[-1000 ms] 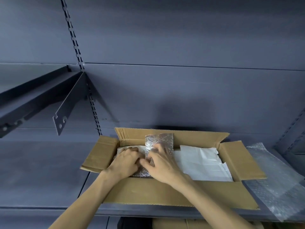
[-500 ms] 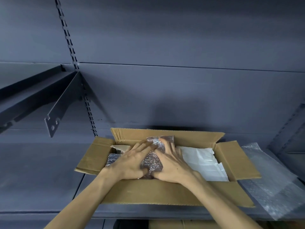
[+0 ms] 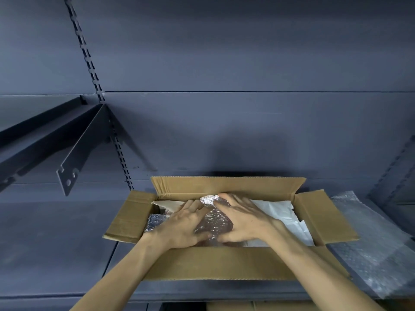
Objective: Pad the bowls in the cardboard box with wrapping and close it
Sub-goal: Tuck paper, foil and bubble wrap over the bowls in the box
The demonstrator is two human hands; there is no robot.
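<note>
1. Head view: the left hand (image 3: 182, 230) and right hand (image 3: 244, 218), fingers flat, press the silver wrapping (image 3: 213, 223) into the cardboard box (image 3: 213, 263) at its left; the bowls are hidden.
2. Pressing evenly should seat the padding below the open flaps.

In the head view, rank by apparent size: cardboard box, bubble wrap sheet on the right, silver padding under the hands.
1. cardboard box
2. bubble wrap sheet, partly cut off by the frame
3. silver padding, mostly hidden under both hands
</note>
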